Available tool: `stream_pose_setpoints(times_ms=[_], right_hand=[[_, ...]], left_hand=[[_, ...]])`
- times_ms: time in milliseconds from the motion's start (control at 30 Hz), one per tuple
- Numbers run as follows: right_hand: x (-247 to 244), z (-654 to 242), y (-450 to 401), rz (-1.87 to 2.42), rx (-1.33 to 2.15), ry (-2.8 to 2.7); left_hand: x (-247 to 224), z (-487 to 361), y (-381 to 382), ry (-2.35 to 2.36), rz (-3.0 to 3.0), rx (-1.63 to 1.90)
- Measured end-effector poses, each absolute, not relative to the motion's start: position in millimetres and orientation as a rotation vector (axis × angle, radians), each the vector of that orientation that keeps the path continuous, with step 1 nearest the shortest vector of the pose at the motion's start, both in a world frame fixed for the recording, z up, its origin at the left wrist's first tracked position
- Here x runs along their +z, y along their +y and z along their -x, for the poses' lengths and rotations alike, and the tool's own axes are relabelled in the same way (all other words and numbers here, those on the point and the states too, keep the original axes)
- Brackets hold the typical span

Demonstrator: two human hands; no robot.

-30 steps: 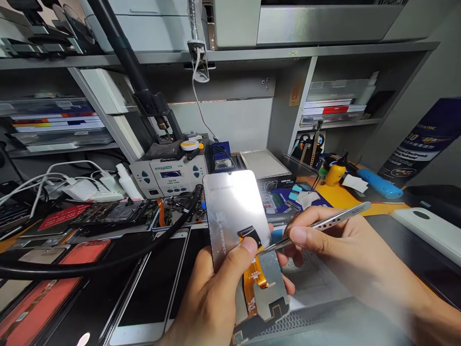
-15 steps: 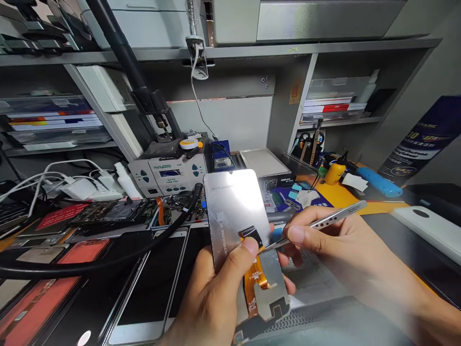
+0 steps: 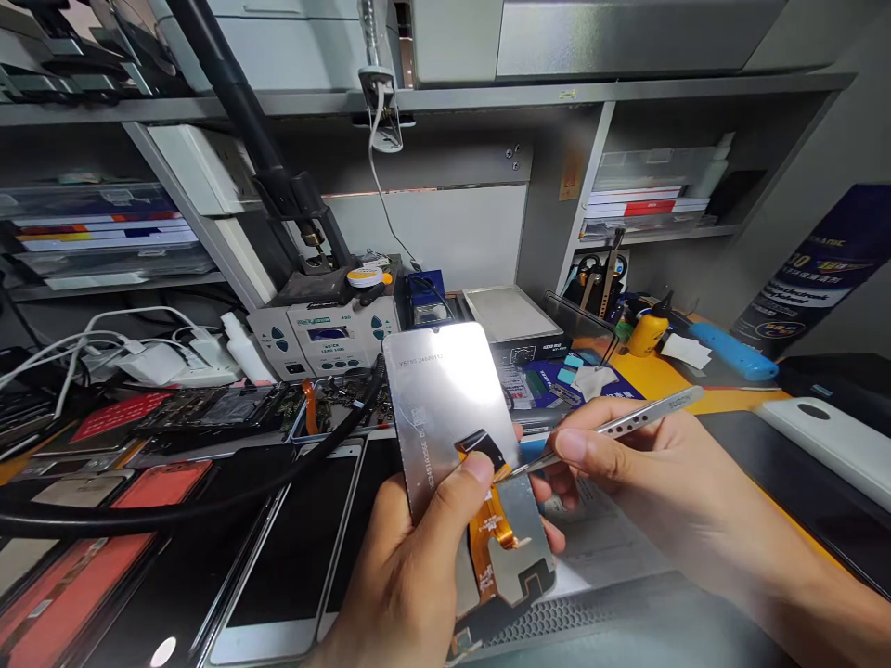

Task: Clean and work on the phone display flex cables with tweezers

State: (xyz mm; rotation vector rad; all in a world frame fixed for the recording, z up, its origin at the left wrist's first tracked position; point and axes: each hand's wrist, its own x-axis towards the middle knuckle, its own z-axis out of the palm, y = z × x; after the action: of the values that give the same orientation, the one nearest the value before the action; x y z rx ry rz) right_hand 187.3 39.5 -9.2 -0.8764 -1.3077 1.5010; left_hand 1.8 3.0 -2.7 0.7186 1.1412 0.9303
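Note:
My left hand (image 3: 424,547) grips a phone screen panel (image 3: 445,385) by its sides, metal back towards me and tilted upright. Its thumb presses near the black end of an orange flex cable (image 3: 482,547) that runs down the panel's back. Between thumb and fingers, my right hand (image 3: 613,459) holds metal tweezers (image 3: 630,419) with a row of holes. The tips of the tweezers meet the cable just right of my left thumb. Whether they pinch the cable, I cannot tell. My left fingers behind the panel are mostly hidden.
Several phones and screens (image 3: 292,547) lie at the left, crossed by a thick black hose (image 3: 209,515). Behind stands a grey soldering station (image 3: 327,339). A yellow bottle (image 3: 647,329), a blue-handled tool (image 3: 734,353) and a white phone-like slab (image 3: 821,445) are at the right.
The panel and my left hand have shifted slightly left and up. The tweezers stay at the cable by my left thumb, and my right hand has barely moved.

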Motion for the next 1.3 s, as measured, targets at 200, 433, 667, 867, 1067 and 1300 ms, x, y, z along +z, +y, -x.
stream_pose_setpoints(times_ms=[200, 433, 667, 867, 1067, 1300], right_hand=[[-11.6, -188.2, 39.2, 0.886, 1.495, -1.289], [-12.5, -185.8, 39.6, 0.846, 1.518, -1.271], [-14.0, -185.8, 39.6, 0.851, 1.485, -1.295], [-9.8, -183.8, 39.9, 0.777, 1.527, -1.277], [-8.9, -182.7, 39.2, 0.759, 1.541, -1.251], [-9.9, -182.0, 39.9, 0.734, 1.558, -1.232]], left_hand=[[0.8, -5.6, 2.9, 1.171, -0.663, 0.945], [0.7, -7.2, 4.8, 1.131, -0.863, 0.991], [1.6, -8.6, 5.7, 1.121, -0.793, 1.025], [-5.9, -2.2, 9.4, 1.112, -0.700, 0.961], [-0.1, -6.6, 6.4, 1.104, -0.682, 1.007], [-1.2, -8.2, 7.0, 1.119, -0.671, 1.043]])
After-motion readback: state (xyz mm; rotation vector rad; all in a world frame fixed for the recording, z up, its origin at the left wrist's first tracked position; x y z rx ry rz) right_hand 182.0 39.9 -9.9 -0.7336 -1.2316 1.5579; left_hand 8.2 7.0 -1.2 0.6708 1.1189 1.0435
